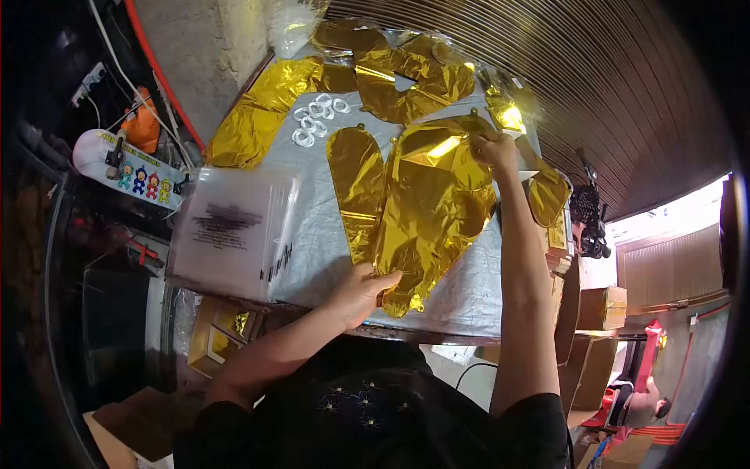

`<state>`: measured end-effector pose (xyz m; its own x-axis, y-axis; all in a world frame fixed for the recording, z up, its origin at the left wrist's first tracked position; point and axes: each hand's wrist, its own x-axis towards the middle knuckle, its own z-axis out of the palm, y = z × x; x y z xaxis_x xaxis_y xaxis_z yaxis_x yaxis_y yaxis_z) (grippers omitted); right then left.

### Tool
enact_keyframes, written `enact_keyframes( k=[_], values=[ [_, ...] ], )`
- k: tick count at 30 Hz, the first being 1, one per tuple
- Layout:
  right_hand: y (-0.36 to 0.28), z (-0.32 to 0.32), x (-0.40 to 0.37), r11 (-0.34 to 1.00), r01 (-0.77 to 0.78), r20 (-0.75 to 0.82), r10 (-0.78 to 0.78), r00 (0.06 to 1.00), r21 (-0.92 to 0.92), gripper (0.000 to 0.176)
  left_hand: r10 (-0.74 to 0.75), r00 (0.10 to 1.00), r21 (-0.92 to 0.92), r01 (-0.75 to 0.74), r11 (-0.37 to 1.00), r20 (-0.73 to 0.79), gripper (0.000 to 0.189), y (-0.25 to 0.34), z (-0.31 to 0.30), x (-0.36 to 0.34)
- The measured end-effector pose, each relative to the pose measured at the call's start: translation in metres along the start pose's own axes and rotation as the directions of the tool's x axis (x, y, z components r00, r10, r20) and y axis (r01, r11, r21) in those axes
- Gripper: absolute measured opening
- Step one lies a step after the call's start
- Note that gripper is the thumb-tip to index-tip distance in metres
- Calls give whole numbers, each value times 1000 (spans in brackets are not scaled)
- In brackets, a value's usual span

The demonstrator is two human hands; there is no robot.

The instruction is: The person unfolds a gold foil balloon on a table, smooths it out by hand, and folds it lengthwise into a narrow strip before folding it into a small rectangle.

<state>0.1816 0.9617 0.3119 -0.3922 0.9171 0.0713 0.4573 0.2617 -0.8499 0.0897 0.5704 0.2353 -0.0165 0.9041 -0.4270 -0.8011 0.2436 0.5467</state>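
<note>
A flat gold foil balloon [433, 195] lies on the grey-covered table, crinkled and shiny. My left hand [361, 295] pinches its lower left edge, near the table's front, with the thumb on top. My right hand [494, 153] has its fingers closed on the balloon's upper right edge. Just left of this balloon is a narrow gold foil piece [355, 184] with a rounded top, its lower end reaching my left hand. Several coils of white ribbon [312, 119] lie farther back. Beyond them is another gold foil balloon [410, 78] with a small opening in its middle.
A stack of clear plastic bags [226, 234] with printed text covers the table's left end. More gold foil [254, 113] lies at the back left, and another gold piece [548, 199] hangs by the right edge. Cardboard boxes [601, 309] stand at the right. A corrugated wall [547, 70] rises behind.
</note>
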Motion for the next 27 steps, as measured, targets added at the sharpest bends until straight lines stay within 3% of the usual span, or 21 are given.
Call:
enact_keyframes(
  k=[1, 2, 3, 4, 5, 7, 10, 12, 13, 15, 16, 17, 18, 19, 21, 25, 27],
  values=[
    [4, 2, -2, 975, 101, -30, -109, 994, -197, 29, -5, 1000, 1, 5, 1000, -6, 35, 0, 1, 0],
    [11, 8, -8, 977, 97, -30, -104, 994, -193, 29, -13, 1000, 0, 13, 1000, -19, 33, 1, 3, 1],
    [18, 16, -15, 791, 199, -116, -321, 940, -579, 43, -20, 999, -1, 20, 1000, -30, 32, 2, 5, 3],
    [24, 24, -24, 458, 190, -100, -538, 837, -868, 57, -21, 999, 2, 21, 1000, -32, 32, 1, 6, 5],
    [17, 24, -42, 529, 248, 50, -361, 931, -812, 74, -10, 999, 1, 10, 1000, -31, 31, -1, 6, 6],
    [29, 45, -96, 426, 492, 235, -525, 818, -759, 68, -3, 1000, -2, 3, 1000, -30, 31, -2, 8, 6],
    [26, 72, -174, 510, 515, 333, -408, 850, -689, 64, 28, 997, 49, -25, 998, -71, 30, -3, 5, 8],
    [26, 79, -197, 562, 471, 361, -303, 882, -680, 64, -9, 998, 454, 39, 890, -69, 31, -6, -25, 20],
    [30, 79, -201, 565, 471, 362, -301, 882, -678, 64, 17, 1000, 805, 11, 593, -26, 33, 17, -21, 15],
    [38, 81, -207, 657, 430, 288, -319, 903, -619, 65, 85, 995, 994, 38, 98, -46, 34, 96, 30, -25],
    [37, 82, -209, 690, 416, 269, -317, 909, -592, 65, 236, 971, 997, 49, -66, -32, 28, 101, 19, -16],
    [36, 81, -210, 691, 414, 272, -313, 910, -592, 65, 433, 883, 982, -143, -120, 181, 24, 105, 5, -6],
    [34, 80, -212, 676, 417, 272, -317, 909, -607, 65, 596, 711, 927, -312, -209, 373, 21, 106, -9, 7],
    [33, 80, -213, 660, 421, 272, -323, 907, -622, 65, 598, 711, 928, -310, -204, 369, 21, 107, -19, 26],
    [35, 79, -213, 659, 428, 265, -338, 903, -618, 65, 597, 535, 795, -490, -356, 597, 24, 108, -34, 63],
    [33, 78, -221, 659, 374, 239, -290, 927, -653, 64, 588, 520, 778, -509, -369, 619, 28, 103, -46, 86],
    [34, 79, -224, 654, 357, 228, -277, 933, -667, 63, 542, 596, 804, -473, -360, 593, 29, 103, -45, 80]
  ],
)
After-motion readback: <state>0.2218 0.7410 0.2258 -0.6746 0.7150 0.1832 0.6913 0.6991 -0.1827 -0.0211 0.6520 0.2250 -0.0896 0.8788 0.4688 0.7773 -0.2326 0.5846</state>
